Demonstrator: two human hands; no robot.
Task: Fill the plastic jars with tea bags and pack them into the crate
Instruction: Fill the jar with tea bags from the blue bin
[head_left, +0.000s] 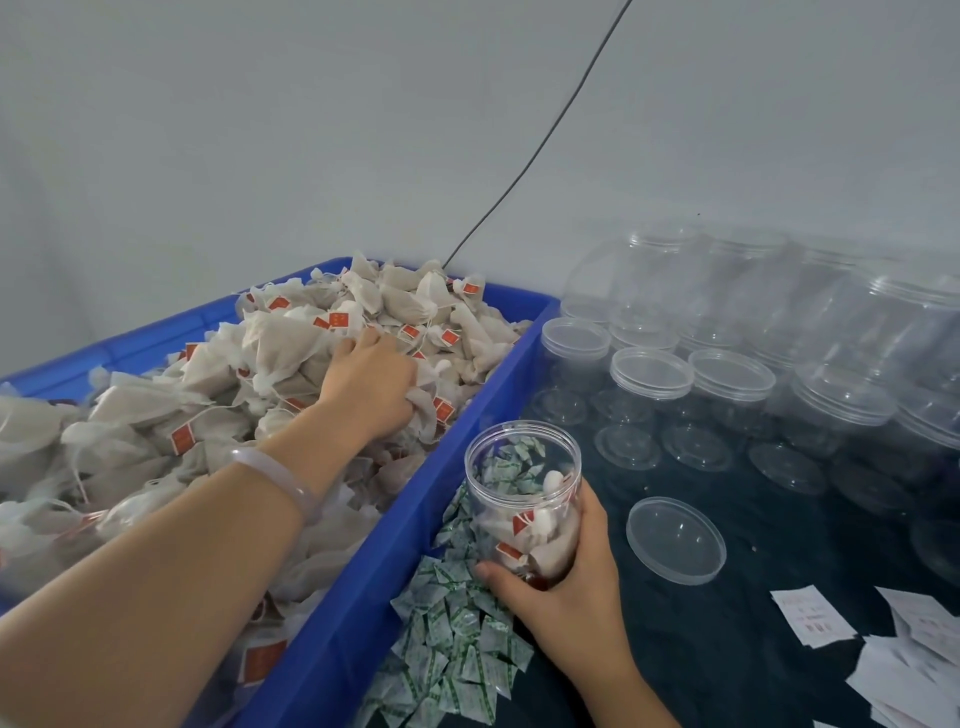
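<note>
Head view: the left hand (371, 384) digs into the heap of tea bags (291, 358) in a blue bin (384, 545), fingers curled round a bunch. The right hand (561, 587) clasps the base of a part-filled plastic jar (522, 488), upright just beside the bin. The bags look light and soft, easily scooped. The jar seems thin-walled and slick, best gripped low. Print on the red tags, green sachets (457, 649) and paper slips (810, 623) is too small to read.

Left hand (371, 387) grabbing tea bags (291, 353) in blue crate (358, 587); right hand (566, 587) gripping open jar (522, 493), partly filled.
</note>
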